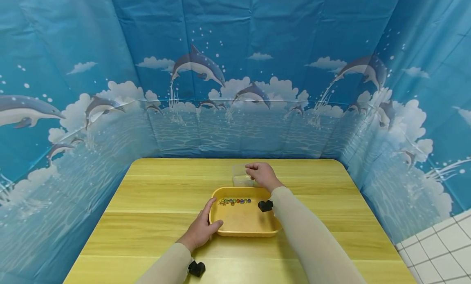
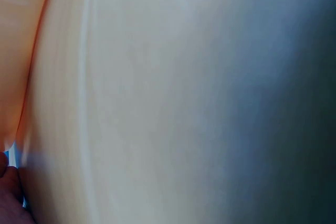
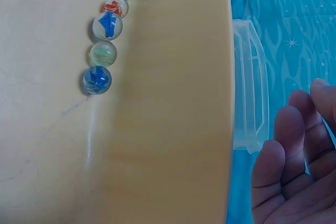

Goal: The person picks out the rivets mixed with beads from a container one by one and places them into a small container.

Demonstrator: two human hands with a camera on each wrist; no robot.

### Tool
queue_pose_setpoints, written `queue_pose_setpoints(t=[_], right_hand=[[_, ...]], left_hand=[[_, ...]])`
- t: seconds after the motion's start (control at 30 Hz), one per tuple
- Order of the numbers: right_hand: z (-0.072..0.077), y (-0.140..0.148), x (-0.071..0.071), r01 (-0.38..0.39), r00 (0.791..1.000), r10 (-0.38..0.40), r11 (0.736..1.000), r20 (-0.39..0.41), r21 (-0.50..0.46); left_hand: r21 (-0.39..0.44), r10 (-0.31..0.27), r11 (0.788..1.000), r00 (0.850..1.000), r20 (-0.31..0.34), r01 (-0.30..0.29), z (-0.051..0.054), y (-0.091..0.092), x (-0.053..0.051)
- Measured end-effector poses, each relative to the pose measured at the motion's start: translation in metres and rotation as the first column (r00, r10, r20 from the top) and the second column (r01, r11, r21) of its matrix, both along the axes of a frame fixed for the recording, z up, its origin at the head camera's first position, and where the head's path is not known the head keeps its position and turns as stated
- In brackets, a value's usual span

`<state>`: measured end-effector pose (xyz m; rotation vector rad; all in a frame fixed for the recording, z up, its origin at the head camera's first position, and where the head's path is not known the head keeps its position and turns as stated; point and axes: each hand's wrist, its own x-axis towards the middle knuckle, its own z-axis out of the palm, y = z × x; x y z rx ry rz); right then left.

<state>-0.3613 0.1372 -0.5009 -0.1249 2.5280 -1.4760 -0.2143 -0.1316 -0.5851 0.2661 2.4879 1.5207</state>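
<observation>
A yellow tray [image 1: 246, 234] lies on the table, with my left hand [image 1: 198, 231] holding its left side, thumb over the rim. In the left wrist view only a bit of that hand [image 2: 11, 195] shows, beside the tray's wall. Glass marbles [image 1: 238, 201] form a row along the tray's far side, with more small pieces bunched at its left end. My right hand [image 1: 263, 174] is over a clear plastic container [image 1: 239, 180] behind the tray. Its fingers bend toward the thumb; whether anything lies between them is hidden. Blue, green and red swirls show in the marbles [image 3: 97, 80].
The wood-grain table [image 1: 147, 218] extends around the tray on all sides. A blue curtain [image 1: 235, 128] printed with dolphins hangs behind and beside it. White tiles [image 1: 441, 243] show at the lower right.
</observation>
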Motion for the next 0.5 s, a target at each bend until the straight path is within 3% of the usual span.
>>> queue_pose_setpoints(t=[0.3,0.5], right_hand=[[0.001,-0.002,0.007,-0.015,1.000,0.015,1.000,-0.007,-0.025],[0.003,-0.009,0.018,-0.112,0.993,0.113,0.993,-0.021,0.034]], left_hand=[[-0.018,0.011,1.000,1.000,-0.005,-0.011,0.001,0.001,0.002],[-0.022,0.008,1.000,1.000,-0.009,-0.008,0.004,0.001,0.004]])
